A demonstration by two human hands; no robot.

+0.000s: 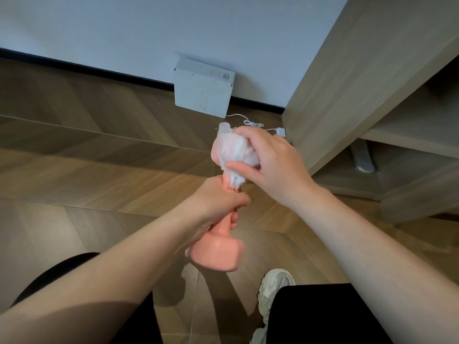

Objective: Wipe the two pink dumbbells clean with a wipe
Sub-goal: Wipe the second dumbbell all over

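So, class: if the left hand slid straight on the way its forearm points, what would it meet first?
Likely the wipe, bunched by the right hand round the far head of the pink dumbbell, beyond the left hand; depth is unclear.

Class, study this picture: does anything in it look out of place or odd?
Little does. A white cable trails loose across the floor from the white box propped against the wall. Only one pink dumbbell is in view.
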